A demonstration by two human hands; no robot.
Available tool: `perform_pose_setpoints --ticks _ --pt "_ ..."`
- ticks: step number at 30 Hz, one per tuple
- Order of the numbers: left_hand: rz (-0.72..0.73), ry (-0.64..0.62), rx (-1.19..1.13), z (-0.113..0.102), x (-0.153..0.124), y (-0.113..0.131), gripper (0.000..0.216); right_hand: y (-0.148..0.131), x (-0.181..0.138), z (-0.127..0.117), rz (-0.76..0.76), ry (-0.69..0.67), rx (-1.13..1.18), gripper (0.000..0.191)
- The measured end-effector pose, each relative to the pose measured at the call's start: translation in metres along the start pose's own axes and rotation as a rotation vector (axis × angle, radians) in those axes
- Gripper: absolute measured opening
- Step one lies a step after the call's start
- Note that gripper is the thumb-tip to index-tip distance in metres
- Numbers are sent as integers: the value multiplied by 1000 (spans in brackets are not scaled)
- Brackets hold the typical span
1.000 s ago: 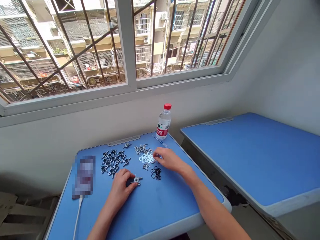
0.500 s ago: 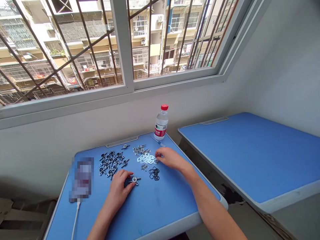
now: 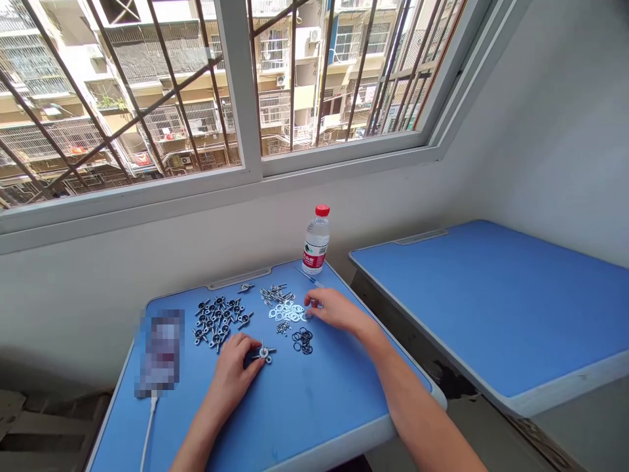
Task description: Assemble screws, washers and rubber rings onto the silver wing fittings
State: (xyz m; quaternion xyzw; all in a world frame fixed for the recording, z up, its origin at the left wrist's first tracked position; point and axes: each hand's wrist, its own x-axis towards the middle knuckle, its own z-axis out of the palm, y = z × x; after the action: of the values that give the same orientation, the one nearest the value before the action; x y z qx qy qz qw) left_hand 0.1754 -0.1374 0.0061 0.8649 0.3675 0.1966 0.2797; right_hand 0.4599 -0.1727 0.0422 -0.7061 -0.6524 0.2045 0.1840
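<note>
Metal part (image 3: 264, 353) on the table (image 3: 319, 400), likely light, stiff and slick, best taken by its prongs (image 3: 272, 351), pinched at one side by the left hand (image 3: 236, 362) laid low, with the right hand (image 3: 330, 305) stretched farther out beside the white plates (image 3: 282, 313), fingers curled, any grip there impossible to make out.

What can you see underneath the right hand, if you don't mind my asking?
Beside the right hand, white rings lie on the blue table. The spot directly beneath the hand is covered, so I cannot tell what is there.
</note>
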Motion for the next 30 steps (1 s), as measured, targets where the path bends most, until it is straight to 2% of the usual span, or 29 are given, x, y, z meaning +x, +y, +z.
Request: perform_pose_setpoints --ticks 12,17,24,30 --pt "-1 19 24 -2 0 4 7 -29 -11 3 -98 -135 21 14" --pt "-5 10 32 -4 0 6 5 -28 -11 2 -88 -153 4 15" --pt "-16 7 29 -5 0 8 5 -25 -14 -1 -65 -264 -22 12" --pt "-12 12 19 -4 1 7 5 -28 -15 0 -50 -275 -9 9"
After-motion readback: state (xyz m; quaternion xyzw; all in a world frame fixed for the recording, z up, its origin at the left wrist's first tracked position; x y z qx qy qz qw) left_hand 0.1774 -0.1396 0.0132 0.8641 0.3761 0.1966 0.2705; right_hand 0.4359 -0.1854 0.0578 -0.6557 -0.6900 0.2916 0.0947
